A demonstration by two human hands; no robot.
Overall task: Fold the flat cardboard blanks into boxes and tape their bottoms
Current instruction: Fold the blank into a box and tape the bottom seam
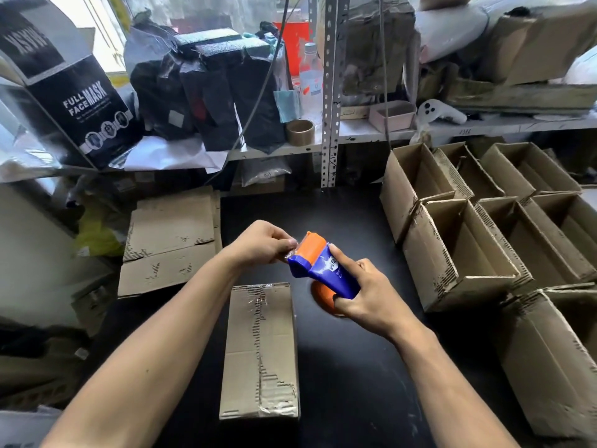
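One folded box (260, 350) lies bottom-up on the black desk (355, 367), clear tape along its seam. Above it, the right hand (365, 294) grips a blue-and-orange tape dispenser (318, 265) while the left hand (261, 242) pinches the tape end at its mouth. Flat blanks (171, 240) wait left, finished boxes (478, 227) right. Thin film could tear or stick to itself if pulled crookedly.

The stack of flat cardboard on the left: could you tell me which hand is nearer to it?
Left. The left hand is just right of the flat cardboard; the right hand, gripping the tape dispenser, is farther right.
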